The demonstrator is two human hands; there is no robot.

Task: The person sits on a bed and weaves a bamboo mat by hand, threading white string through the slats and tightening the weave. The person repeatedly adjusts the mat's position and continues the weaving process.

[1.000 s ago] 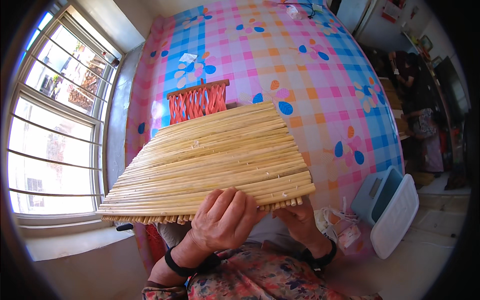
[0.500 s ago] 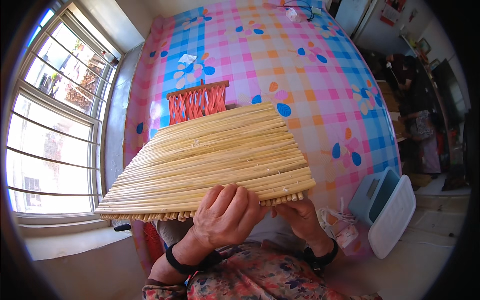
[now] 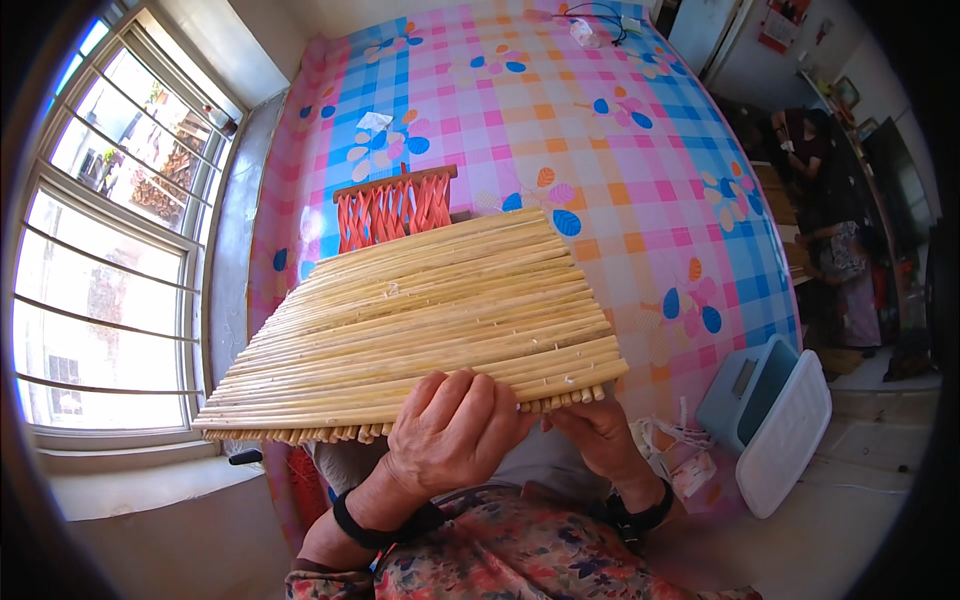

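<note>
A wide panel of pale yellow plant stalks (image 3: pixel 430 325), laid side by side in stacked layers, slopes up in front of me. My left hand (image 3: pixel 450 430) grips its near edge right of the middle, fingers curled over the top stalks. Close to it, my right hand (image 3: pixel 598 440) is closed at the near right corner, under the cut stalk ends. Its fingertips are partly hidden, and I cannot make out whether it pinches something small there. Behind the panel's far edge stands a wooden frame with woven red straps (image 3: pixel 395 210), its lower part covered.
A bed-like surface with a checked, flowered sheet (image 3: pixel 640 230) stretches ahead. A blue bin (image 3: pixel 735 400) with a white lid (image 3: pixel 787 435) stands at right, near pale cords (image 3: pixel 670 437). A barred window (image 3: pixel 110 290) is at left. Two people (image 3: pixel 805 145) are at the far right.
My hands and the stalk panel stay nearly in place, with only a very slight shift of the panel's right edge. The farther person at right has changed posture a little.
</note>
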